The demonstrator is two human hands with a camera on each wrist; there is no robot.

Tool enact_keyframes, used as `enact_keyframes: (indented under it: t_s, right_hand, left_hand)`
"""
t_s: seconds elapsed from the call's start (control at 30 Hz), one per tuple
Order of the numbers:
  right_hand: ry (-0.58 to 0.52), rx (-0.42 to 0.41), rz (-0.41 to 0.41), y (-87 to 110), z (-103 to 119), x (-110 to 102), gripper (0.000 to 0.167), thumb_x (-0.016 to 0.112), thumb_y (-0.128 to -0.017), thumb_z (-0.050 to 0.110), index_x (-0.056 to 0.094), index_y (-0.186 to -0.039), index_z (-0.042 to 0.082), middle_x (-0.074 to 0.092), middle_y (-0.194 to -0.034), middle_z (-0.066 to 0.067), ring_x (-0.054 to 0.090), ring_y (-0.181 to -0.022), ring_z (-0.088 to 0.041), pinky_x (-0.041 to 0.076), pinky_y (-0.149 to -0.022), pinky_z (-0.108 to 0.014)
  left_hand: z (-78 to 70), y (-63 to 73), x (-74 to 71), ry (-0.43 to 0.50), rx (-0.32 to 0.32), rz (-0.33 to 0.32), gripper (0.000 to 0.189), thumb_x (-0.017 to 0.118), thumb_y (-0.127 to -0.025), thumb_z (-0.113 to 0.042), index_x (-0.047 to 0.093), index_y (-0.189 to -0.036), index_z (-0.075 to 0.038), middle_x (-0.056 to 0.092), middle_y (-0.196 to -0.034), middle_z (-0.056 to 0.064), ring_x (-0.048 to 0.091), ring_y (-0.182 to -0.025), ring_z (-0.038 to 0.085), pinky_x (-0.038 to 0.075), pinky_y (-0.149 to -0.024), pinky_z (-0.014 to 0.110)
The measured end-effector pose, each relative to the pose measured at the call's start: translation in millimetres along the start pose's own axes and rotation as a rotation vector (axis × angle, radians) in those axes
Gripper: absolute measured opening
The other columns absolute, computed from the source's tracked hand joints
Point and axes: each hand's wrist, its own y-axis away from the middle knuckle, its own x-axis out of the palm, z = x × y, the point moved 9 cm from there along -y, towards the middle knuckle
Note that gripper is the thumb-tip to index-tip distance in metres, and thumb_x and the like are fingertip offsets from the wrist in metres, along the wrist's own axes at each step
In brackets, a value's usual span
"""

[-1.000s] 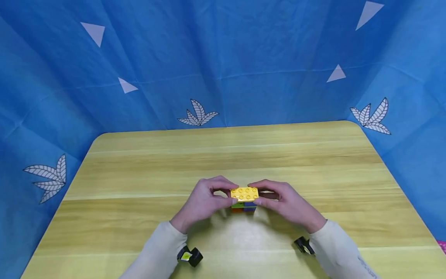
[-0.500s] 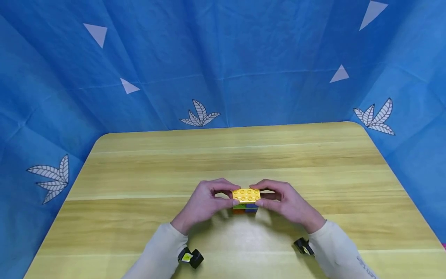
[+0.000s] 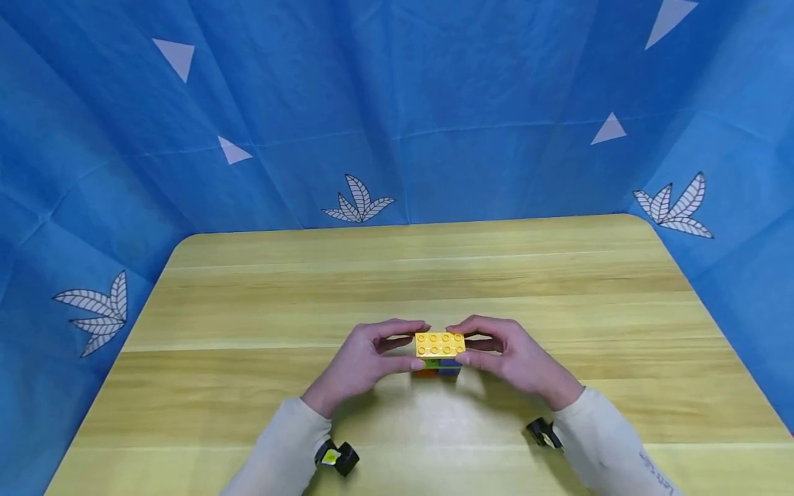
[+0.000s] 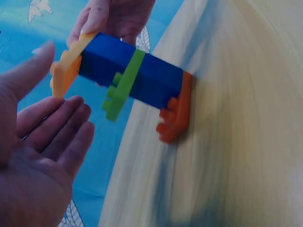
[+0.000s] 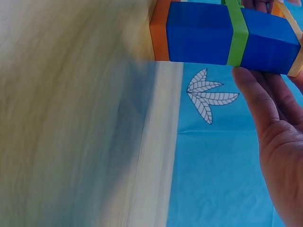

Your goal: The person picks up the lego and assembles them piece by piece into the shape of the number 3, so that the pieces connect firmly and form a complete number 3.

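On the table rises a stack of toy building bricks: an orange plate (image 4: 182, 109) at the bottom, a lower blue block (image 4: 156, 81), a green plate (image 4: 125, 87), an upper blue block (image 5: 270, 40), and a yellow plate (image 3: 440, 345) with studs on top. The blue blocks sit at the right end, so the plates jut out leftward. My right hand (image 3: 505, 355) pinches the right end of the yellow plate, thumb at its front corner. My left hand (image 3: 372, 355) is spread around the left end; in the left wrist view a gap shows between thumb and plate.
The wood-grain table (image 3: 397, 275) reaches back to a blue cloth backdrop (image 3: 397, 103) printed with leaves and triangles. Black wrist cameras (image 3: 338, 457) are strapped over both pale sleeves.
My left thumb and fingers have eased off the yellow plate's left end. My right hand keeps its pinch. The stack stays where it was; the head view shifts slightly.
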Motion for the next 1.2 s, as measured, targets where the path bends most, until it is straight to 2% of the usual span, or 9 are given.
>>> enact_keyframes:
  t_s: [0.1,0.23,0.3,0.47,0.63,0.8,1.0,1.2]
  right_hand:
    - [0.003,0.017,0.006,0.1,-0.8,0.6,0.031,0.071,-0.091,0.008,0.066,-0.122,0.007,0.062,-0.12,-0.013,0.063,-0.106,-0.034,0.053,-0.088,-0.036]
    - [0.005,0.038,0.006,-0.2,-1.4,0.1,0.032,0.07,-0.092,0.009,0.065,-0.123,0.008,0.061,-0.121,-0.013,0.064,-0.105,-0.032,0.053,-0.088,-0.036]
    - [0.012,0.041,0.007,-1.1,-0.6,-0.6,0.032,0.07,-0.092,0.011,0.065,-0.123,0.008,0.061,-0.121,-0.013,0.064,-0.106,-0.031,0.053,-0.088,-0.035]
    - [0.029,0.05,0.019,-2.4,0.5,-1.5,0.033,0.07,-0.092,0.013,0.065,-0.124,0.008,0.061,-0.122,-0.013,0.064,-0.106,-0.031,0.054,-0.086,-0.034]
    - [0.031,0.059,0.021,-2.7,-0.1,-2.4,0.035,0.069,-0.093,0.013,0.063,-0.127,0.005,0.061,-0.124,-0.015,0.064,-0.107,-0.034,0.054,-0.086,-0.034]
    - [0.062,0.092,-0.009,-8.3,1.2,-7.0,0.039,0.066,-0.096,0.017,0.059,-0.132,0.003,0.059,-0.127,-0.015,0.066,-0.103,-0.03,0.054,-0.085,-0.033]
    - [0.077,0.139,-0.123,-19.3,7.4,-20.6,0.039,0.063,-0.098,0.025,0.06,-0.131,0.004,0.063,-0.123,-0.011,0.065,-0.101,-0.025,0.055,-0.085,-0.037]
    - [-0.023,0.224,-0.192,-27.4,1.6,-27.0,0.047,0.058,-0.101,0.032,0.056,-0.131,-0.004,0.063,-0.12,-0.018,0.066,-0.1,-0.028,0.056,-0.081,-0.046]
  left_hand:
    - [9.9,1.7,0.3,-0.027,-0.049,0.044,0.052,0.081,-0.082,-0.01,0.062,-0.13,-0.006,0.059,-0.132,0.004,0.054,-0.124,0.02,0.042,-0.103,0.037]
    - [22.8,2.5,1.8,-0.059,-0.134,0.071,0.045,0.079,-0.084,-0.01,0.064,-0.126,-0.005,0.06,-0.127,0.007,0.056,-0.121,0.026,0.045,-0.1,0.038]
    - [25.0,1.5,2.0,-0.068,-0.144,0.062,0.038,0.076,-0.086,-0.005,0.065,-0.122,-0.002,0.061,-0.122,0.009,0.059,-0.117,0.029,0.049,-0.095,0.035]
    - [26.4,-0.6,2.8,-0.074,-0.142,0.024,0.029,0.073,-0.085,0.005,0.067,-0.113,0.0,0.063,-0.114,0.01,0.064,-0.108,0.026,0.053,-0.087,0.028]
    - [27.9,-1.2,3.3,-0.073,-0.156,-0.01,0.027,0.074,-0.085,0.003,0.068,-0.111,-0.001,0.064,-0.112,0.009,0.065,-0.105,0.024,0.053,-0.085,0.028]
    - [28.4,-0.8,-0.7,-0.127,-0.184,-0.05,0.027,0.075,-0.087,-0.008,0.071,-0.114,-0.008,0.067,-0.112,0.002,0.066,-0.102,0.018,0.054,-0.084,0.028]
    - [16.7,-5.7,-5.2,-0.125,-0.101,-0.102,0.029,0.073,-0.09,-0.014,0.072,-0.119,-0.01,0.066,-0.118,-0.001,0.064,-0.106,0.019,0.053,-0.085,0.027]
    - [2.6,-10.4,-8.0,-0.081,0.027,-0.152,0.03,0.074,-0.088,-0.008,0.072,-0.118,-0.006,0.067,-0.116,0.002,0.064,-0.107,0.018,0.052,-0.087,0.028]
